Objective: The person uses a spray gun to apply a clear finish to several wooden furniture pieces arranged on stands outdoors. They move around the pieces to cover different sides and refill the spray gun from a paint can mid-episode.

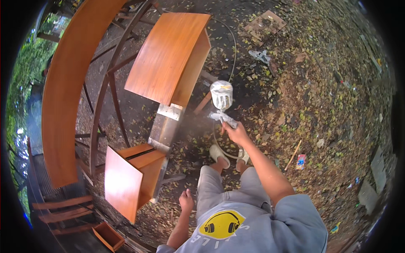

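Observation:
My right hand (237, 133) is wrapped round the grip of a spray gun (222, 118), whose nozzle points left. On top of the gun stands a smeared whitish paint cup (222, 94). A faint mist hangs left of the nozzle. Across from it, a large glossy orange-brown wooden drawer (168, 55) rests on a paint-spotted narrow bench (162, 130). Nearer to me, a smaller wooden drawer (124, 181) sits on the same bench, its pale front shining. My left hand (186, 200) hangs low beside my leg, right of that drawer, fingers curled in with nothing visible in them.
A long varnished wooden panel (71, 92) leans on a dark wooden frame (101, 97) at the left. A thin hose (234, 46) curves over the leaf-strewn ground (320, 114) and passes near my feet. A small wooden box (109, 237) lies at the lower left.

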Demonstrator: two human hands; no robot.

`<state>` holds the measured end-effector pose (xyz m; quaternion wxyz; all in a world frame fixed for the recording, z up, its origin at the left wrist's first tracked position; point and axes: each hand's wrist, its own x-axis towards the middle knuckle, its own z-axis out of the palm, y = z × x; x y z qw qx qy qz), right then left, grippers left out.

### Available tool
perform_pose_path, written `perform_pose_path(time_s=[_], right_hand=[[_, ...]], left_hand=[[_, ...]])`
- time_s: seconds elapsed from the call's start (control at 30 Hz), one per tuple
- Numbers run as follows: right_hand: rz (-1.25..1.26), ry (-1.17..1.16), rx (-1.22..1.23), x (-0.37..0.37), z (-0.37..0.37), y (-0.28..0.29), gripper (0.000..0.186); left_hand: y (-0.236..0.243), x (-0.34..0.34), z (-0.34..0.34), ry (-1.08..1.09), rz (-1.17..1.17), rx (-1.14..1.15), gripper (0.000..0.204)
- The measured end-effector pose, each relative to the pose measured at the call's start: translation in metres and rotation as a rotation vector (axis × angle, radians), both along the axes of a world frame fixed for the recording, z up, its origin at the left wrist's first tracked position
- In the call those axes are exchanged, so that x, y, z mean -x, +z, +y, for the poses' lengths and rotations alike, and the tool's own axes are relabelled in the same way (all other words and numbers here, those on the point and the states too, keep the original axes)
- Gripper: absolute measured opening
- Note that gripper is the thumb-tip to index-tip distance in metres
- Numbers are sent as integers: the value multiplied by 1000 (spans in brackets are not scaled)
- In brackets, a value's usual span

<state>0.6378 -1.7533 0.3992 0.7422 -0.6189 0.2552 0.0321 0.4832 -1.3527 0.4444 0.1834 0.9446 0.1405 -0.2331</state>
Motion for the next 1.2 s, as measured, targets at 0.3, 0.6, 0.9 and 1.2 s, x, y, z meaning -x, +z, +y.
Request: perform_pose_path(time_s=[0.3, 0.6, 0.9, 1.2], right_hand=[[52, 90, 440, -107, -98, -53, 44], [-20, -89, 611, -183, -208, -80, 53], [-2, 92, 292, -215, -213, -108, 29], [35, 486, 77, -221, -165, -96, 33]], left_hand=[[-74, -43, -129, 315, 6, 291, 58], [-108, -82, -264, 517, 98, 384, 66], [-125, -100, -409, 516, 317, -86, 62], [-145, -43, -536, 938, 666, -79, 93]])
